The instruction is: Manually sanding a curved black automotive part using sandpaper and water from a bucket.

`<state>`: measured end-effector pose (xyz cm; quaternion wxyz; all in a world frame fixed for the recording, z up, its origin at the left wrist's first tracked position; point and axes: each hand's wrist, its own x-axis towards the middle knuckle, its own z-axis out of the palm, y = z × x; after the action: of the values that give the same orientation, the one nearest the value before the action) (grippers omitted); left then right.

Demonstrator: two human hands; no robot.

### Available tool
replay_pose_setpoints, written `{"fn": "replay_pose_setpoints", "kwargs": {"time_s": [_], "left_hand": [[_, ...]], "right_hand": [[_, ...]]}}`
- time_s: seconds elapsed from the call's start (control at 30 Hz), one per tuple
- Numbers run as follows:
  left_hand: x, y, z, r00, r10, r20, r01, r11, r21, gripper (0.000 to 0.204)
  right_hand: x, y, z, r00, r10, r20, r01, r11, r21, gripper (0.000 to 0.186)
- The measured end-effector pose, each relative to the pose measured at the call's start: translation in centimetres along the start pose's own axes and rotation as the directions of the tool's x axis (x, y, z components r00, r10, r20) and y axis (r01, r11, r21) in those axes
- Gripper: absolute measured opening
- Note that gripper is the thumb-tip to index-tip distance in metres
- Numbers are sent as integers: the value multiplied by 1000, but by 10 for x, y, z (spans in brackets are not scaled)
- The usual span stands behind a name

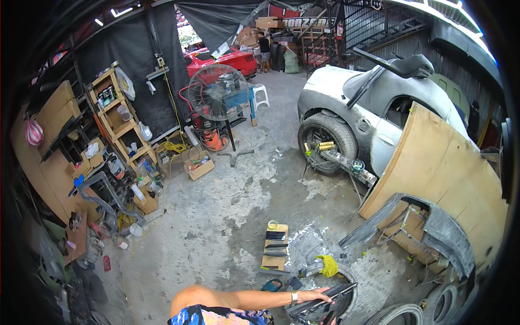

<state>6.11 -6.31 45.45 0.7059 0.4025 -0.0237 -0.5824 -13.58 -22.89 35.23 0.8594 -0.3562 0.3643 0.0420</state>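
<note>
My left hand (314, 296), with a metal-banded watch on its wrist, reaches in from the left and grips a long dark strip-like part (341, 291). That part lies slantwise over a round dark tub (355, 303) with a pale rim, and the inside of the tub is hard to make out. Only a sliver of my right hand (328, 319) shows at the lower edge, beneath the part; its fingers look curled, and what they hold is hidden. A yellow cloth (327, 266) hangs over the tub's far rim. Beside it lies a small dark pad (295, 283).
Dark strips lie on a wooden board (275, 261) beyond the tub, with a sandal (272, 285) nearby. Tires (398, 315) lie at lower right, below a grey bumper (447, 238) on a stand. A partly sanded car (374, 122), a fan (218, 92) and shelves (116, 122) stand farther off.
</note>
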Motion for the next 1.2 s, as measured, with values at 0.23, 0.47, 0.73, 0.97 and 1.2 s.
{"fn": "replay_pose_setpoints", "kwargs": {"time_s": [0.23, 0.47, 0.73, 0.97, 1.2], "left_hand": [[2, 3, -9, 996, -51, -79, 52, 999, 2, 81], [22, -13, -41, 996, -89, -29, 91, 994, 55, 94], [40, -12, -74, 988, -154, 33, 152, 987, 54, 94], [58, -49, -86, 985, -169, -23, 170, 962, 216, 99], [97, -158, -111, 975, -223, 10, 200, 889, 413, 104]], "right_hand": [[28, 29, -12, 985, 175, 14, -174, 967, 184, 75], [29, 79, -36, 971, 233, -51, -223, 963, 152, 75], [20, 78, 16, 967, 200, -159, -178, 973, 146, 72], [17, 76, 53, 967, 60, -246, -22, 988, 155, 70], [17, 82, 21, 916, -116, -383, 157, 985, 76, 68]]}}
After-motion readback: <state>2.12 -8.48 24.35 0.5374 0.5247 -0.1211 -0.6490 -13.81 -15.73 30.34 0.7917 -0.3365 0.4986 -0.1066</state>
